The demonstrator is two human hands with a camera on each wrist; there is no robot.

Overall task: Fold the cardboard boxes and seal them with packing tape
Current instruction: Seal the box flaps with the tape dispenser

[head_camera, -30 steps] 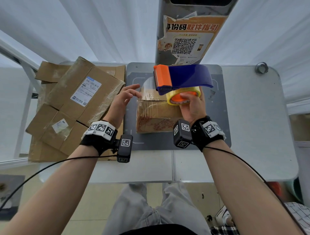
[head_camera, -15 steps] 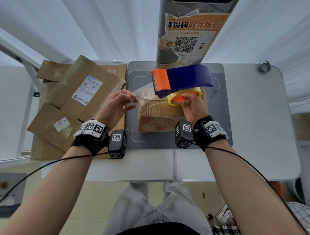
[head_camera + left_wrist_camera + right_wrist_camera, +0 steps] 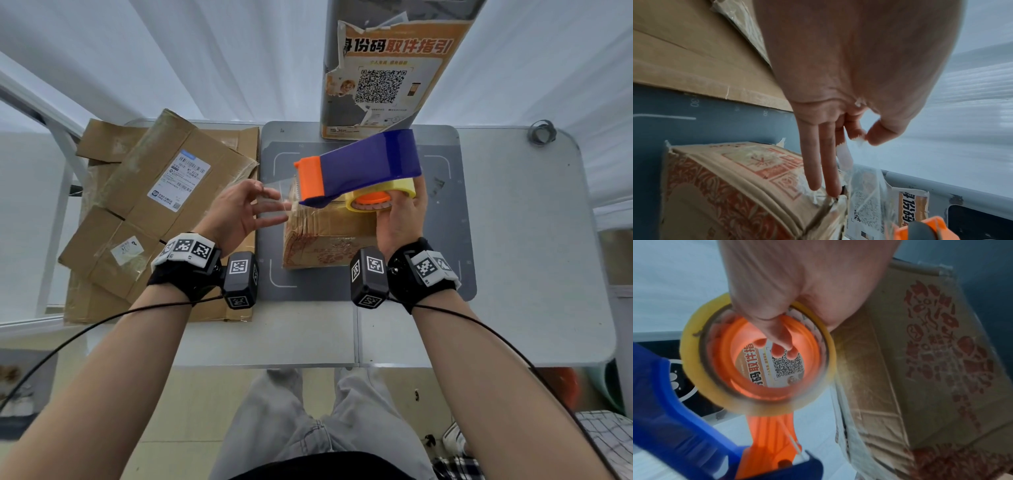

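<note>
Head view down over table (image 3: 513, 240), wrist views close along hands, all sharing printed box (image 3: 322, 236).

Left hand (image 3: 236, 212) raised at nine o'clock, thumb and forefinger pinched on tape end (image 3: 859, 140), other fingers straight, right hand (image 3: 400, 219) at three o'clock, fingers hooked through tape dispenser (image 3: 356, 168) roll core, both forearms extended forward

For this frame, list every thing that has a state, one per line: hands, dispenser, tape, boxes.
left hand: pinches the free tape end
right hand: grips the tape dispenser through the roll core
tape dispenser: held above the box
tape strip: pulled out, not yet stuck down
small box: folded, on the mat
flattened boxes: unfolded, stacked
</note>
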